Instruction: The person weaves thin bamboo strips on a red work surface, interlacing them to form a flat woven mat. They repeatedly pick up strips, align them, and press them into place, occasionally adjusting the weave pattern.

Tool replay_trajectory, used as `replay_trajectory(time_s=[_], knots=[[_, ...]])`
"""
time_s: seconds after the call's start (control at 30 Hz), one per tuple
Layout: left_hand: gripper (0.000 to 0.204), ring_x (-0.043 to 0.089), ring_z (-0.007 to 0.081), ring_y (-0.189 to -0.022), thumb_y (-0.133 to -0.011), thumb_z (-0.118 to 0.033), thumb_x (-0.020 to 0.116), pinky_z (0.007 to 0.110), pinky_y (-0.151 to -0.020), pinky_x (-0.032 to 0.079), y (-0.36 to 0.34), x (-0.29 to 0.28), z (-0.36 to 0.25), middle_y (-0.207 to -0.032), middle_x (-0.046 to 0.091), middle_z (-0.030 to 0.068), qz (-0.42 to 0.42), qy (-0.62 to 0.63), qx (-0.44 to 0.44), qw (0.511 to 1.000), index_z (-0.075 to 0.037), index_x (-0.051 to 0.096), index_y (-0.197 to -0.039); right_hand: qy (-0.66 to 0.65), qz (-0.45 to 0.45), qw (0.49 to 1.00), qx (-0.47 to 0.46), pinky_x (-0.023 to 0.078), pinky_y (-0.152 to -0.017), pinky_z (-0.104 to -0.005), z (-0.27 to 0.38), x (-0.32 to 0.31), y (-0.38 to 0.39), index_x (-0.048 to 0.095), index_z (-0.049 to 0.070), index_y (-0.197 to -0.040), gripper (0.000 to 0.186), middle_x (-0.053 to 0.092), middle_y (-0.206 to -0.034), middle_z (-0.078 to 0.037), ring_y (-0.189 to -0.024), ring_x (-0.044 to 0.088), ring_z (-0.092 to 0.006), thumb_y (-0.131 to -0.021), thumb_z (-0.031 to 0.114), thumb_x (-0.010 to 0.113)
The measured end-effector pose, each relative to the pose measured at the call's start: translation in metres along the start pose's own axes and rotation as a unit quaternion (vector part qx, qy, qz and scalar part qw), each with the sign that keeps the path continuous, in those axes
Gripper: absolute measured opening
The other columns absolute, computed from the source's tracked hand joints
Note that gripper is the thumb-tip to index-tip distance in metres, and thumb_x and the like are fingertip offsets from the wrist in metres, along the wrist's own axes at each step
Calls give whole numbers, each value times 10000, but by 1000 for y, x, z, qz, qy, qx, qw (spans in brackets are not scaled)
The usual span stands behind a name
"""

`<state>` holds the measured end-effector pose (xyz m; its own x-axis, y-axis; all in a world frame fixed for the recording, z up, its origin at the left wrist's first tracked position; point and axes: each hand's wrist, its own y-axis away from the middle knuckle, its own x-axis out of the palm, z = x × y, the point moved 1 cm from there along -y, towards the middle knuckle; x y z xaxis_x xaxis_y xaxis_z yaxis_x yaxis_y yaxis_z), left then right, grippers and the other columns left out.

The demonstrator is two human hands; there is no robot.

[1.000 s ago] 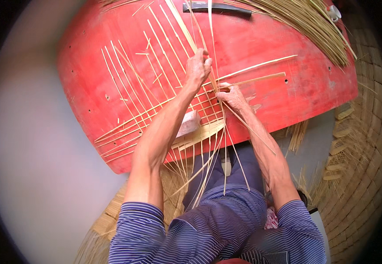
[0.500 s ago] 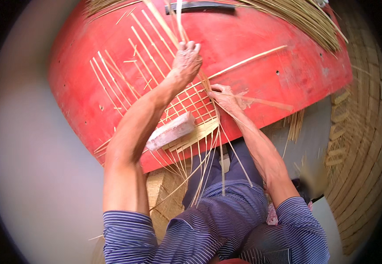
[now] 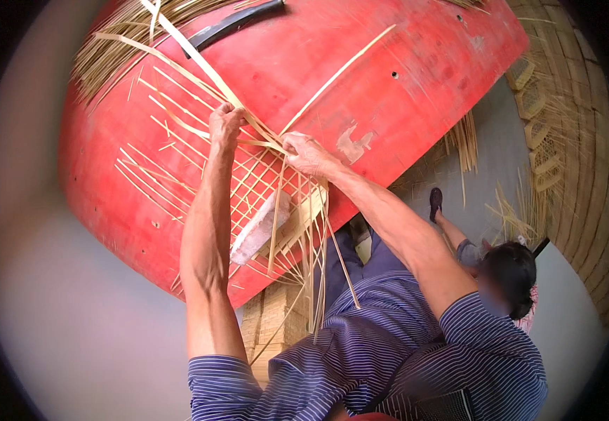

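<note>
An openwork grid of bamboo strips (image 3: 250, 184) lies on a red board. My left hand (image 3: 226, 125) is closed in a pinch on a pale bamboo strip beside the far edge of the grid. My right hand (image 3: 306, 153) pinches strips at the grid's far right corner, where several cross. Its fingertips partly hide the crossing. A long pale strip (image 3: 196, 56) runs from this corner to the far left, passing just beyond my left hand. Upon the near part of the grid rests a whitish block (image 3: 261, 230). Loose strip ends (image 3: 311, 266) hang over the board's near edge toward my lap.
The red board (image 3: 417, 105) has a dark curved tool (image 3: 234, 27) at its far side. Bundled thin strips (image 3: 108, 59) lie far left. Another person (image 3: 508, 277) is low on the right, near scattered strips (image 3: 511, 214) and a large woven surface (image 3: 578, 175).
The view has turned, and another person shows at the right. My left hand has come down from the far end toward the grid's edge. My right hand remains at the corner.
</note>
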<state>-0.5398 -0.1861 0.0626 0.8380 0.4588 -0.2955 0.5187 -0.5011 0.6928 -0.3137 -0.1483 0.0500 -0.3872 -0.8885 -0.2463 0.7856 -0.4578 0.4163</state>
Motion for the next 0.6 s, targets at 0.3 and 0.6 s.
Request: replay_trajectory(time_s=[0.3,0.6], knots=[[281,512,292,-1182,-807,-111,598,559,-1037,341,20,3,-16,-1149,623,49,22,-638,334,693,-188,706,-1054,-15,-36,999,-28,507,-825,-408,2,5,3,564,-6,-1076,295,623,-962,-195,-949,639,-336,-783,-21,535],[332,646,370,-1020,-870,-146,548,592,-985,396,31,11,-35,-918,673,189,120,-671,219,698,-83,615,-1188,-83,-54,995,13,504,-914,-384,5,0,2,543,-3,-1234,442,647,-1113,-224,-1102,641,-276,-798,-64,506]])
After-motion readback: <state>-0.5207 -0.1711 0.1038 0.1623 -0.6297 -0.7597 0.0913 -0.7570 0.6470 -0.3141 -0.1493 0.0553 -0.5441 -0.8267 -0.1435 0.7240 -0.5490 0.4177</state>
